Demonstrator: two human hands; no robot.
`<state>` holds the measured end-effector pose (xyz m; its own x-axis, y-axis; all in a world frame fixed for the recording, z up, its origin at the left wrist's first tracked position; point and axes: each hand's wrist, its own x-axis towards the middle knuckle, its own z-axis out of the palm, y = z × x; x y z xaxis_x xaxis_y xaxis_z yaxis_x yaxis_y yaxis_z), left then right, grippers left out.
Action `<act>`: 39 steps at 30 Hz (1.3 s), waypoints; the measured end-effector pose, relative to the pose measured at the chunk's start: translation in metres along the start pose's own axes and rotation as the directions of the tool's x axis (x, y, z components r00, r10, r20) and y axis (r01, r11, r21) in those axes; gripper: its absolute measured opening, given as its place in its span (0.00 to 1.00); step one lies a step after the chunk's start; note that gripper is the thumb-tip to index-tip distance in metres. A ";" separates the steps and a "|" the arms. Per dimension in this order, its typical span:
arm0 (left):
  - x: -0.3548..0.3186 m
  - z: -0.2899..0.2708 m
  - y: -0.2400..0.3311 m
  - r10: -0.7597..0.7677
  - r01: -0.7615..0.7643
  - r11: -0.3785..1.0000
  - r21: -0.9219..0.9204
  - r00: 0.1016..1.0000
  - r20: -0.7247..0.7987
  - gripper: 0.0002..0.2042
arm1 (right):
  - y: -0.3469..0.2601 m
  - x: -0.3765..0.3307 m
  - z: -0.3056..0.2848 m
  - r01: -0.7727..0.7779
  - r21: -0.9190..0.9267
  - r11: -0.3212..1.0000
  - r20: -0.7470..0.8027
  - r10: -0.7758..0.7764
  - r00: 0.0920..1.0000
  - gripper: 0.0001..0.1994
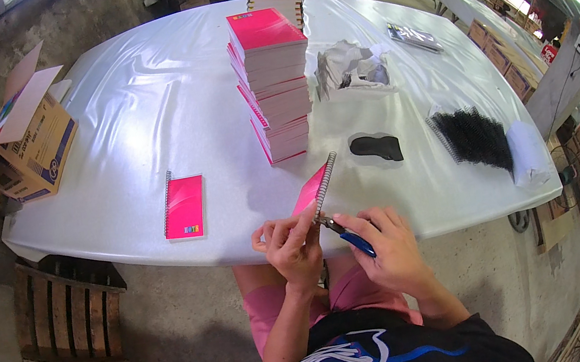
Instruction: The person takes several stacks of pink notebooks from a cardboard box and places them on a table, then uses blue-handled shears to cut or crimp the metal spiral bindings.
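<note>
Open tan cardboard box at table's left edge

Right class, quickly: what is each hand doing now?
Left hand: closed on the pink spiral notebook.
Right hand: closed on blue-handled pliers.

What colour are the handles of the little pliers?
Blue handles on the small pliers, gripped in the right hand; seen in the head view.

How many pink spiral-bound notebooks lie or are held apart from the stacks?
2: one notebook flat on the table to the left, one notebook held by the left hand. The stack may hide others.
</note>
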<state>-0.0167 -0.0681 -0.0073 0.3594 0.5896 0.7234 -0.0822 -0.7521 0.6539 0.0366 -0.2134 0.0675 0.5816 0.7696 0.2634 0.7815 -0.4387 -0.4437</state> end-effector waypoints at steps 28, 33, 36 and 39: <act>0.005 -0.043 -0.030 -0.639 0.392 0.275 -0.878 0.757 0.138 0.13 | 0.066 0.018 0.049 -0.024 0.468 0.883 -0.046 0.051 0.998 0.38; 0.005 -0.066 -0.035 -0.672 0.387 0.214 -0.897 0.724 0.152 0.12 | 0.026 0.042 0.067 -0.222 0.860 0.459 0.195 0.107 0.975 0.35; 0.007 -0.077 -0.033 -0.655 0.380 0.328 -0.865 0.751 0.081 0.12 | 0.013 0.059 0.074 -0.071 0.857 0.511 0.126 -0.072 0.989 0.42; 0.010 -0.098 -0.039 -0.642 0.446 0.589 -0.674 0.765 -0.056 0.11 | -0.016 0.085 0.048 0.113 0.917 0.382 -0.037 -0.201 0.979 0.50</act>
<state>-0.1008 -0.0045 -0.0040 0.2757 0.9501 0.1457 -0.5148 0.0180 0.8571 0.0627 -0.1185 0.0561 0.4203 0.8246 0.3787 0.1574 0.3448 -0.9254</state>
